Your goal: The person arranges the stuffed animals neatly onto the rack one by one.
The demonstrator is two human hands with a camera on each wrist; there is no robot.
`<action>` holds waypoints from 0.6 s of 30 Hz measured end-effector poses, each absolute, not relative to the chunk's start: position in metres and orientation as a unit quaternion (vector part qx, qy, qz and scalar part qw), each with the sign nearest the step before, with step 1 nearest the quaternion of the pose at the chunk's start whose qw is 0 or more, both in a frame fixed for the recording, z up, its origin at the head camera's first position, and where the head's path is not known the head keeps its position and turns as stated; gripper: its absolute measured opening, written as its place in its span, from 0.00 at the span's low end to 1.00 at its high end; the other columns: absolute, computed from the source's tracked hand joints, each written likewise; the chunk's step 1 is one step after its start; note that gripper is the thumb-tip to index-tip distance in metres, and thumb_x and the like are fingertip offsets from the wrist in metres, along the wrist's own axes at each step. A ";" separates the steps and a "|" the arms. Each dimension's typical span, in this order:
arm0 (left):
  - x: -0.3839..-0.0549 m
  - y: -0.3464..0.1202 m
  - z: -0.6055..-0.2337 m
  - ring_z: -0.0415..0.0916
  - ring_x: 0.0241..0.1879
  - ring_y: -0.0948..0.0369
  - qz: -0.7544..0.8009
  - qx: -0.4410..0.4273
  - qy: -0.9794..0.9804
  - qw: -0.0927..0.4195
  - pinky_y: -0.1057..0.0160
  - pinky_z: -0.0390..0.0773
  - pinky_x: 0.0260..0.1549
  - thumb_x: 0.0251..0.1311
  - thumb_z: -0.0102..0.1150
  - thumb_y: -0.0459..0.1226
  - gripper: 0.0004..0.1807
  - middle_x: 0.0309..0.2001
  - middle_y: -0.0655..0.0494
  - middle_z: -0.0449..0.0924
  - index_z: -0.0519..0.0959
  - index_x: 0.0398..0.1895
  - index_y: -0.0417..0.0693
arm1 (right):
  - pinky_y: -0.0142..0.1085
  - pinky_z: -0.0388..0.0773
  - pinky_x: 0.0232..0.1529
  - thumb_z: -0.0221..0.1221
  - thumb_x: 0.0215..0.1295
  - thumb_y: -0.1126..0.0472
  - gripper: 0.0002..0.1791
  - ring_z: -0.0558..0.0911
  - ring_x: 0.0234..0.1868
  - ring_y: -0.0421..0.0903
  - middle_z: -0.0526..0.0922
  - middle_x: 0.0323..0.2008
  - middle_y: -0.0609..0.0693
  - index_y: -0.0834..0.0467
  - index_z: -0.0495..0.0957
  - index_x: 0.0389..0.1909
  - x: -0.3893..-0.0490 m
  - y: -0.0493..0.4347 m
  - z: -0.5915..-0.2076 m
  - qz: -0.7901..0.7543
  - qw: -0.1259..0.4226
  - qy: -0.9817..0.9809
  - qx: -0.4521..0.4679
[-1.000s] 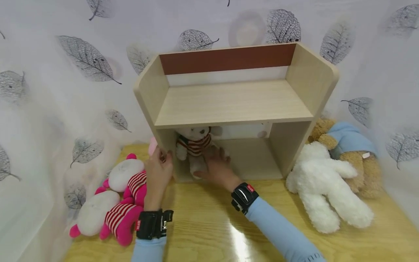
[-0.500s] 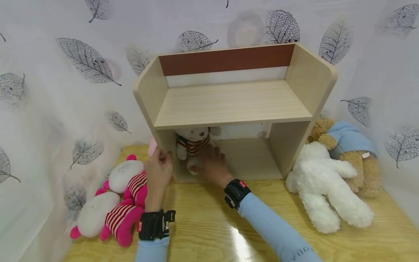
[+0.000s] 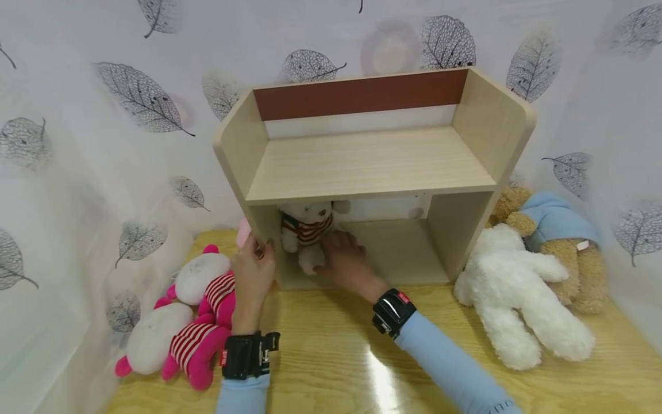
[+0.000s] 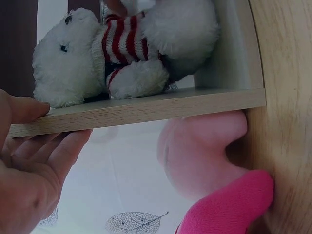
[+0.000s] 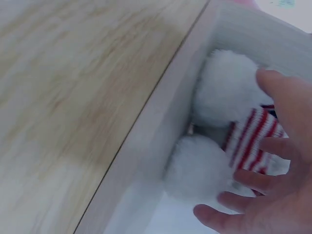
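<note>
A white teddy bear (image 3: 310, 231) in a red-and-white striped sweater sits in the lower left compartment of a light wooden shelf unit (image 3: 369, 164). The upper board hides the top of its head in the head view. My right hand (image 3: 347, 261) is beside the bear's body and leg, its fingers spread and loosely bent near the sweater in the right wrist view. With my left hand (image 3: 254, 271) I grip the unit's left side panel (image 4: 146, 109), thumb on the inner face and fingers on the outer face. The bear's head leans close to that panel.
Two pink plush toys (image 3: 191, 342) with white heads and striped clothes lie left of the unit, and a pale pink plush (image 4: 195, 151) sits against its outer side. A white plush (image 3: 517, 293) and a brown bear in blue (image 3: 561, 236) lie to the right.
My right hand went left and inward against the bear, then drew back slightly to the right. The bear's lower body sits a little farther back. My left hand stays on the side panel.
</note>
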State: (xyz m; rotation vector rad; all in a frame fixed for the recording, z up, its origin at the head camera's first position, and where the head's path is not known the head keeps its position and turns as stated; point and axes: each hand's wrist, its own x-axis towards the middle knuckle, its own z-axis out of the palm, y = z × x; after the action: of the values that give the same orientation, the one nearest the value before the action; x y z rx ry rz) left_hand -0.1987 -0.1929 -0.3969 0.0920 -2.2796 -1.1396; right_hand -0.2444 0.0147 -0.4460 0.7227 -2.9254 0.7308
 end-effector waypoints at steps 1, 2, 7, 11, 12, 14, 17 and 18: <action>-0.199 -0.194 -0.397 0.88 0.44 0.42 -0.428 0.034 -0.855 0.290 0.42 0.87 0.40 0.67 0.60 0.35 0.14 0.50 0.34 0.86 0.82 0.53 0.37 | 0.69 0.65 0.67 0.61 0.70 0.40 0.42 0.58 0.77 0.68 0.60 0.77 0.62 0.49 0.58 0.80 -0.240 0.020 -0.444 0.234 0.025 -0.942 0.238; -0.198 -0.194 -0.396 0.88 0.45 0.42 -0.429 0.034 -0.855 0.289 0.43 0.87 0.40 0.67 0.60 0.35 0.15 0.50 0.34 0.86 0.82 0.53 0.38 | 0.69 0.67 0.65 0.61 0.70 0.41 0.41 0.60 0.76 0.68 0.62 0.76 0.62 0.50 0.60 0.79 -0.235 0.026 -0.443 0.233 0.029 -0.941 0.242; -0.197 -0.194 -0.395 0.89 0.43 0.42 -0.421 0.035 -0.855 0.301 0.42 0.87 0.39 0.66 0.61 0.35 0.12 0.48 0.35 0.87 0.82 0.49 0.38 | 0.65 0.77 0.57 0.63 0.69 0.43 0.35 0.73 0.68 0.66 0.72 0.69 0.64 0.55 0.71 0.71 -0.211 0.060 -0.438 0.214 0.067 -0.941 0.254; -0.197 -0.194 -0.395 0.89 0.42 0.42 -0.419 0.034 -0.854 0.306 0.42 0.86 0.39 0.66 0.60 0.34 0.12 0.48 0.35 0.87 0.82 0.48 0.37 | 0.62 0.80 0.54 0.66 0.67 0.48 0.30 0.80 0.60 0.64 0.79 0.61 0.63 0.60 0.76 0.64 -0.195 0.088 -0.436 0.231 0.095 -0.934 0.257; -0.197 -0.194 -0.395 0.89 0.43 0.42 -0.421 0.033 -0.854 0.305 0.42 0.87 0.39 0.66 0.60 0.34 0.12 0.48 0.35 0.87 0.82 0.49 0.37 | 0.60 0.81 0.53 0.66 0.67 0.50 0.29 0.81 0.58 0.63 0.81 0.59 0.62 0.61 0.77 0.63 -0.191 0.095 -0.436 0.236 0.105 -0.931 0.259; -0.197 -0.193 -0.396 0.89 0.43 0.42 -0.425 0.032 -0.853 0.303 0.42 0.87 0.39 0.66 0.60 0.34 0.14 0.49 0.35 0.87 0.82 0.52 0.37 | 0.57 0.83 0.51 0.67 0.66 0.53 0.26 0.84 0.53 0.61 0.83 0.55 0.62 0.63 0.78 0.60 -0.184 0.108 -0.438 0.244 0.127 -0.925 0.263; -0.197 -0.192 -0.396 0.89 0.43 0.42 -0.426 0.031 -0.852 0.302 0.42 0.87 0.39 0.66 0.60 0.34 0.14 0.49 0.35 0.87 0.82 0.52 0.37 | 0.52 0.85 0.46 0.68 0.66 0.55 0.23 0.86 0.47 0.58 0.85 0.50 0.61 0.63 0.80 0.57 -0.174 0.127 -0.436 0.237 0.157 -0.925 0.254; -0.197 -0.192 -0.396 0.89 0.43 0.42 -0.425 0.032 -0.852 0.303 0.42 0.86 0.39 0.66 0.60 0.34 0.13 0.49 0.35 0.87 0.82 0.51 0.37 | 0.51 0.85 0.43 0.68 0.65 0.55 0.23 0.86 0.46 0.58 0.85 0.50 0.60 0.63 0.81 0.56 -0.170 0.133 -0.435 0.233 0.162 -0.927 0.245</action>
State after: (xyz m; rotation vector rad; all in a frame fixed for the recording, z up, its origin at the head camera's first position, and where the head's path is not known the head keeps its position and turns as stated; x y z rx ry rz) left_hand -0.1970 -0.1915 -0.3958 0.0845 -2.2594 -1.1278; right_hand -0.1704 0.1331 -0.4352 0.7003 -2.6455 0.6660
